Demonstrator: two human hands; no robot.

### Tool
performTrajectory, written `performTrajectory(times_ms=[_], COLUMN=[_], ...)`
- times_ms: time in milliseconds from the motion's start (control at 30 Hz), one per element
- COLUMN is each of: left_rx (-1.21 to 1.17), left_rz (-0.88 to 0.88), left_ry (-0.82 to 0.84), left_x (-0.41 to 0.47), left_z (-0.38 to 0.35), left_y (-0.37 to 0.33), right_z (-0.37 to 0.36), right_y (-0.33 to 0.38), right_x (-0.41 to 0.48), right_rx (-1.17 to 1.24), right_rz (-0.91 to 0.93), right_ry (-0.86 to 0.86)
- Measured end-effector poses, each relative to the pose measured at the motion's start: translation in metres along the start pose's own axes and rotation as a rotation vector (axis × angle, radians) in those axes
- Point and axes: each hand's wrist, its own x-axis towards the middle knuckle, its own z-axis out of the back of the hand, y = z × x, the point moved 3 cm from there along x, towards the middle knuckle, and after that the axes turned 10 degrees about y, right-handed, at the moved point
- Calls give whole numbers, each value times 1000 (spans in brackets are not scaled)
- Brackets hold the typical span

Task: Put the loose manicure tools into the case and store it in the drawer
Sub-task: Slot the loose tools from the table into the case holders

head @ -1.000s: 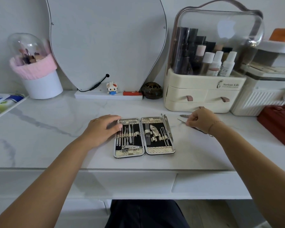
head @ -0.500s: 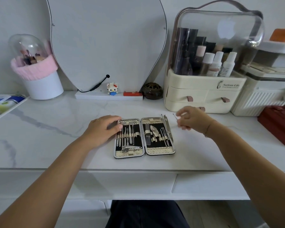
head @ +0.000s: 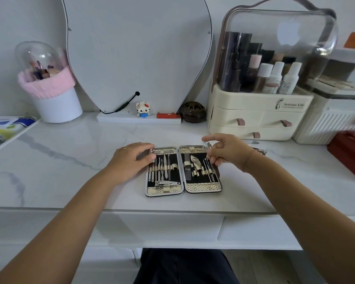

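Over case (head: 164, 190) right half: right hand (head: 226, 152) moved in (apparently pinching thin tool (head: 206, 149)).

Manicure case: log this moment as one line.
case: open flat | left hand: rests on left half's top corner | right hand: pinches thin tool above right half | loose tools: lie beyond right hand

A white marble-topped vanity (head: 70, 160) stands against a pale wall (head: 19, 21), curved mirror (head: 139, 48) behind.

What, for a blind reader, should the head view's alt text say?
A right hand pinches a thin tool over the open case; the left hand rests on its left edge. Loose tools lie on the table past the right wrist.
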Motion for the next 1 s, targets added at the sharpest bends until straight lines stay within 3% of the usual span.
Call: performTrajectory(times_ms=[367,600,1000], left_rx=[6,1,10], left_rz=[-1,3,-2], left_ry=[-8,-3,-5], left_x=[0,0,1], left_z=[-1,0,0], left_y=[0,-1,1], right_z=[1,3,5], right_y=[-2,0,-6], right_x=[-3,-3,3], right_rx=[-12,-166,-126], right_rz=[-1,-7,8], right_ry=[-17,-83,-124])
